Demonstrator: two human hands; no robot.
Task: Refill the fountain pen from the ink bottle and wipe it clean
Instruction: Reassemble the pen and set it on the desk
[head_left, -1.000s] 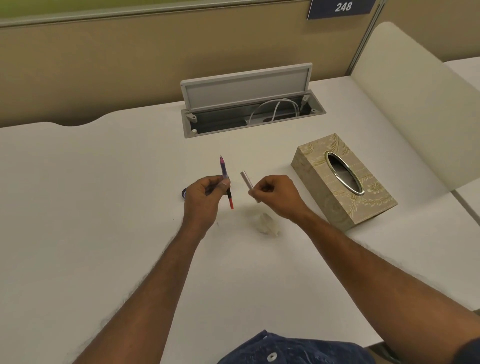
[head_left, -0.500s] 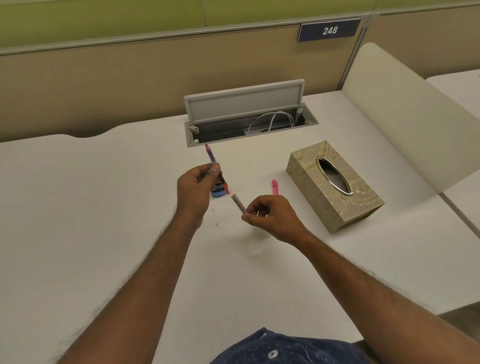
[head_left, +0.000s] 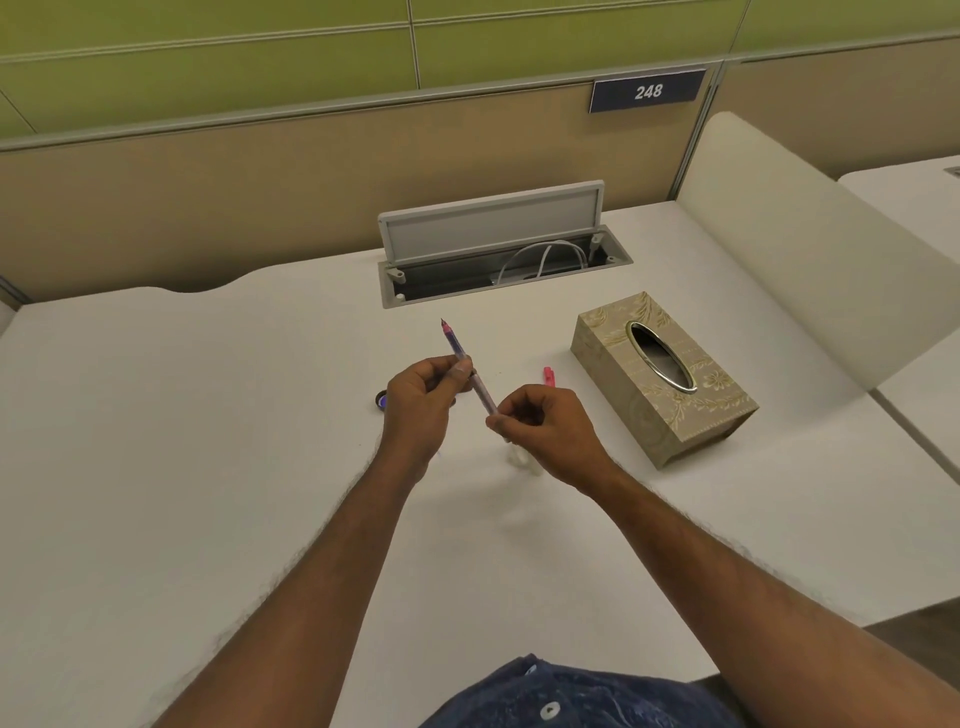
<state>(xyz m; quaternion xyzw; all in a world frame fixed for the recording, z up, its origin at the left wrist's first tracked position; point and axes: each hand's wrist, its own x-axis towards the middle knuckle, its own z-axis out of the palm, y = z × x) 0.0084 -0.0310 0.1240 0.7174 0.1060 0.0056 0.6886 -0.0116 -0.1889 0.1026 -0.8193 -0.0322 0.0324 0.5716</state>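
The fountain pen (head_left: 480, 391) is slim, with a pink front section and a clear barrel; its nib points up and away. My left hand (head_left: 423, 397) pinches its front part. My right hand (head_left: 545, 426) grips the barrel end, so both hands hold one straight pen above the white desk (head_left: 208, 441). Behind my left hand only the dark, blue-rimmed edge of the ink bottle (head_left: 382, 401) shows. A pink pen cap (head_left: 548, 376) lies on the desk beyond my right hand. A crumpled tissue (head_left: 522, 460) lies under my right wrist.
A beige patterned tissue box (head_left: 660, 379) stands to the right of my hands. At the back of the desk an open cable tray (head_left: 498, 260) holds a white cable. A cream divider panel (head_left: 810, 249) runs along the right side.
The barrel in my right hand has come up against the front section in my left hand; the two pieces, apart before, now form one line.
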